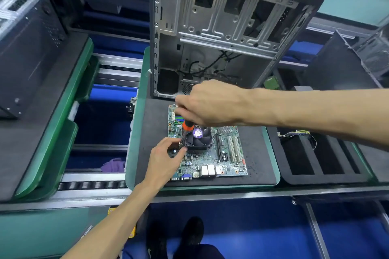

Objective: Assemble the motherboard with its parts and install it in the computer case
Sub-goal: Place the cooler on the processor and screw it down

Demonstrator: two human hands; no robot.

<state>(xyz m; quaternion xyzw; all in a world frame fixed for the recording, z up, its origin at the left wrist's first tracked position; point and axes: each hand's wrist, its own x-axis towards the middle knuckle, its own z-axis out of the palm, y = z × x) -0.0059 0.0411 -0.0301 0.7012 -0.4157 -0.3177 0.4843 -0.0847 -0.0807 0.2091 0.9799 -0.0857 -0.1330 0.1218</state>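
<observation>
A green motherboard (227,160) lies flat on a black foam pad (259,153), in front of an open, upright computer case (212,33). A black cooler fan (200,139) with a purple label sits on the board. My right hand (210,103) grips an orange-and-black screwdriver (187,125) from above, its shaft pointing down at the fan's front-left corner. My left hand (166,157) pinches at that same corner, thumb and fingers touching the fan's edge beside the screwdriver tip. The screw itself is too small to make out.
Another black case (27,54) lies on a pad at left. A black foam tray with slots (322,160) and a loose cable bundle (294,134) are at right. Conveyor rollers (92,185) and a purple cloth (113,165) lie left of the pad.
</observation>
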